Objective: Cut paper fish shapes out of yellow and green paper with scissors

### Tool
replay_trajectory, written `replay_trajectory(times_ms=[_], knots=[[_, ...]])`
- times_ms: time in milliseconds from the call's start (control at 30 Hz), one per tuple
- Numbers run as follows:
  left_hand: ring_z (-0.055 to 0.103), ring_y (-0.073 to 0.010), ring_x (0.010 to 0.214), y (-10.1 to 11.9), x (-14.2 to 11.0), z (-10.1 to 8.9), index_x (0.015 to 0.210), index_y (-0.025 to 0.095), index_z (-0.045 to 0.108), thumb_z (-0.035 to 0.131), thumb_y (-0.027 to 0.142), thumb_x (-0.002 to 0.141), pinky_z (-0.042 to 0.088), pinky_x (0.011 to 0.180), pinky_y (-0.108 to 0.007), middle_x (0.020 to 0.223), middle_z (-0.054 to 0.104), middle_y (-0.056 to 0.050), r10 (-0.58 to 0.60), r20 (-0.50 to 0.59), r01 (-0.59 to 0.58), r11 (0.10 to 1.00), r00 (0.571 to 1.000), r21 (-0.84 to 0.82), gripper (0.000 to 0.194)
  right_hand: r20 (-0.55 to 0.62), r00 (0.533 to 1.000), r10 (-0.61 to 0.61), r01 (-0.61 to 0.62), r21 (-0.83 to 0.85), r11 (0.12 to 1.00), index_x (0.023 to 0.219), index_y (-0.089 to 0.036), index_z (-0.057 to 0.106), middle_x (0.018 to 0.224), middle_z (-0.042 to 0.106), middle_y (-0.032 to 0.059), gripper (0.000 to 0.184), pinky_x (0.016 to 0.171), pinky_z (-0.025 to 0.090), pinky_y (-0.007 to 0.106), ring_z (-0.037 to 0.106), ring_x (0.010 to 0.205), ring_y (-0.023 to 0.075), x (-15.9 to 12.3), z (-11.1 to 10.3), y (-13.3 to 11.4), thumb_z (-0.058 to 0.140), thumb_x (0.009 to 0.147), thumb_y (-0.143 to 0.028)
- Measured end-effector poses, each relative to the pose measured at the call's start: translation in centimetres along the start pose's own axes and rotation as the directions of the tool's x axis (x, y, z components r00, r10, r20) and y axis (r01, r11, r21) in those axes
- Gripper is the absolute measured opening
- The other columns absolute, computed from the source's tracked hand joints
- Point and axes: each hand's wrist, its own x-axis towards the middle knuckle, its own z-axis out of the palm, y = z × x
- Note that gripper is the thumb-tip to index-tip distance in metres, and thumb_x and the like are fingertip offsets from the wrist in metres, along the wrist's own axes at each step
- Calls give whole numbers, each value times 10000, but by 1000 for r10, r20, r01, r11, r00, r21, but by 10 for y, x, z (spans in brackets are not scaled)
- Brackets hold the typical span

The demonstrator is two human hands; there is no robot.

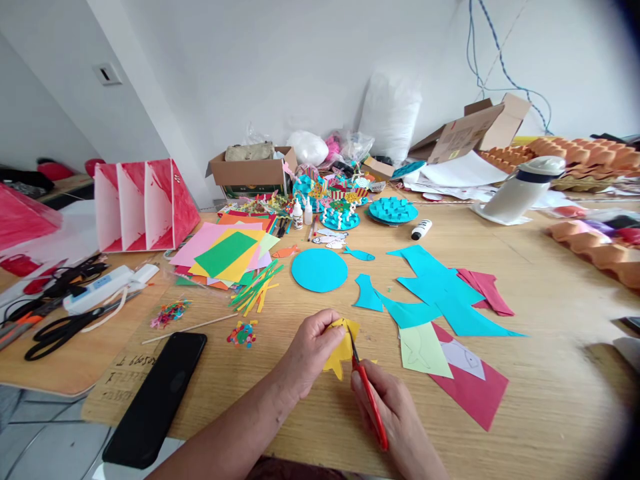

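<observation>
My left hand (323, 340) pinches a piece of yellow paper (342, 357) between thumb and fingers, above the table's front part. Its lower edge has a pointed, cut outline. In my right hand (387, 400) is a pair of red-handled scissors (369, 400), its blades meeting the right side of the yellow paper. Ahead of my hands lie a blue paper circle (319, 270), a small orange paper fish (285, 251) and a blue paper fish (359, 254). Blue paper offcuts (440, 290) spread to the right, near a pale green sheet (425, 348) with a drawn outline.
A black phone (157, 397) lies at front left, near black scissors (55, 333) and a power strip (97, 290). Coloured paper sheets (227, 253), paper strips (257, 287) and confetti dots (242, 334) lie left of centre. Glue bottles (298, 215), a cardboard box (253, 175) and egg trays (575, 157) stand farther back.
</observation>
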Motion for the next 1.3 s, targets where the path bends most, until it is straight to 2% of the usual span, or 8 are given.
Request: replay_trajectory(times_ms=[267,433,700,1300], knots=[[323,-87,535,1,-1,1,657,180,430,499,328,752,246,506,-210,579,361,57,-11,-13,10,1000,1000,-28,189,5,1000,-16,16,-4,1000,578,-212,336,556,358,-52,366,468,263,223,322,525,110,0,0,2,405,857,-438],[314,-87,540,1,-1,1,649,180,415,486,318,765,243,509,-214,577,343,59,19,-23,-20,1000,1000,-11,193,14,1000,-1,1,-1,1000,578,-213,340,551,378,-50,370,465,273,224,346,518,112,-1,1,1,408,853,-451],[312,-89,536,2,-2,3,636,178,420,493,311,753,243,507,-216,566,358,58,4,-14,-4,1000,1000,1,192,29,999,22,-22,4,1000,598,-217,351,554,392,-49,382,466,291,222,361,512,115,-2,2,2,366,865,-489],[309,-82,523,3,-2,5,639,177,406,480,280,759,246,492,-217,555,344,63,-15,-13,14,1000,1000,-21,175,-1,1000,-13,13,28,1000,588,-206,380,547,395,-52,369,458,282,216,353,510,107,-2,1,2,403,865,-449]])
